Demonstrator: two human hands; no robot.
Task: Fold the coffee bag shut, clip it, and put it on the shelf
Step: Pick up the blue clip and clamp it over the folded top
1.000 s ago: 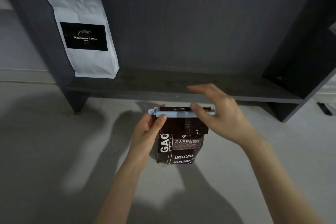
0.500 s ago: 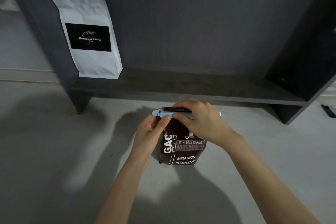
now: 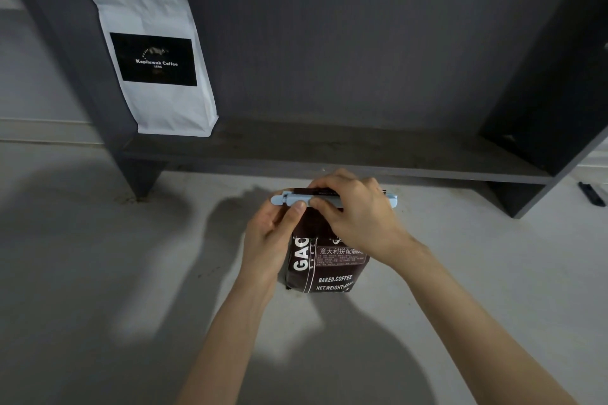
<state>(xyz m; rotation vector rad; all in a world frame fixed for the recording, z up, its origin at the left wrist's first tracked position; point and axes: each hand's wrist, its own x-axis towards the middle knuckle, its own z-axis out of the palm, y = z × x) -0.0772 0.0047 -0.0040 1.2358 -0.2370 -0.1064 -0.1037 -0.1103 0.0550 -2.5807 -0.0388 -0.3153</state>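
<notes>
white coffee bag (image 3: 154,59) stands upright; small black object (image 3: 591,193) lies on floor (image 3: 82,256).

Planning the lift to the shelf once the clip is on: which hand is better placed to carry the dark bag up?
Probably the left hand: it wraps the dark coffee bag's side just under the blue clip. The right hand lies over the clip, pressing it. The shelf is bare beside the white coffee bag.

Dark brown coffee bag (image 3: 329,268) upright on floor, pale blue clip (image 3: 296,199) across folded top
</notes>
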